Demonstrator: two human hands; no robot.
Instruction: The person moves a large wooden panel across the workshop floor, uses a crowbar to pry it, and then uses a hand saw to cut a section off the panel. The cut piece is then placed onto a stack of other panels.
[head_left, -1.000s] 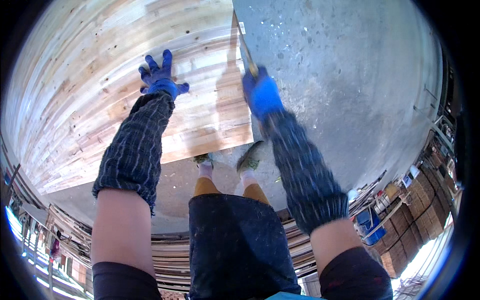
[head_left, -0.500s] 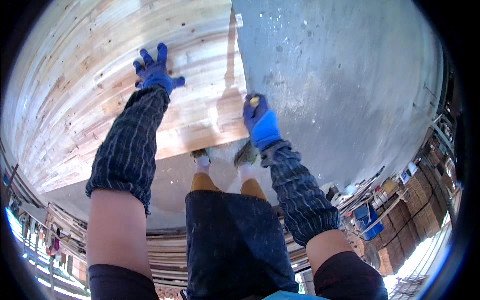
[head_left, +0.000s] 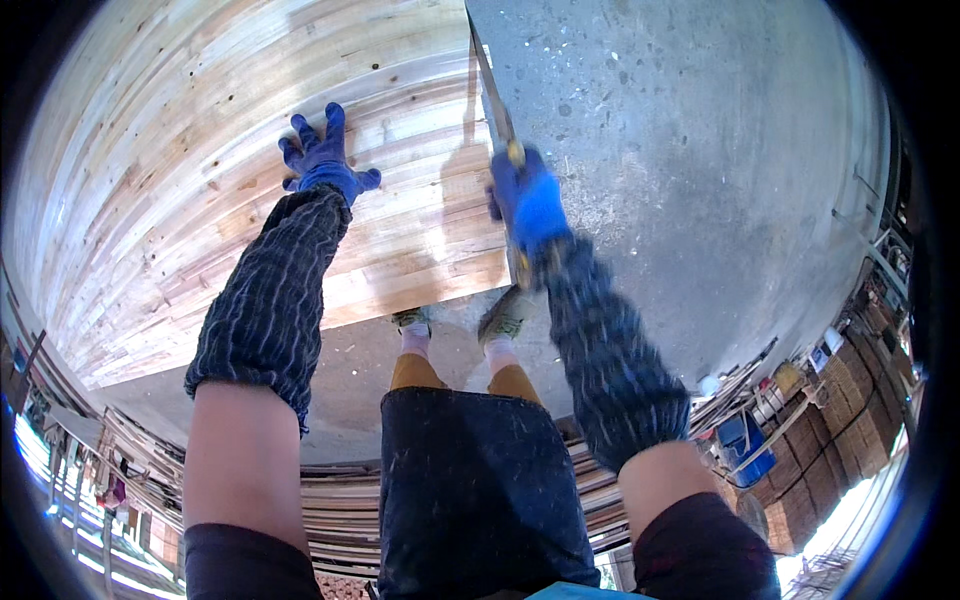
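Note:
A wide pale wooden panel (head_left: 400, 235), made of many joined strips, fills the left and middle. My left hand (head_left: 325, 160), in a blue glove, lies on it with the fingers spread. At the panel's right edge, my blue-gloved right hand (head_left: 530, 195) is closed round a long narrow tool (head_left: 496, 100). Its thin dark strip runs away from me along that edge, and yellow parts show on both sides of the fist. Motion blurs the hand, and the tool's exact kind is hard to make out.
Grey concrete floor (head_left: 690, 200) spreads out on the right. My shoes (head_left: 505, 315) stand by the panel's near corner. Stacked wood strips (head_left: 340, 510) lie behind me. A blue container (head_left: 742, 450) and brown stacked bundles (head_left: 825, 430) are at the lower right.
My right hand has moved away from me along the panel's edge, and the tool's long strip now shows clearly. My left hand stays spread on the panel. The view has shifted slightly.

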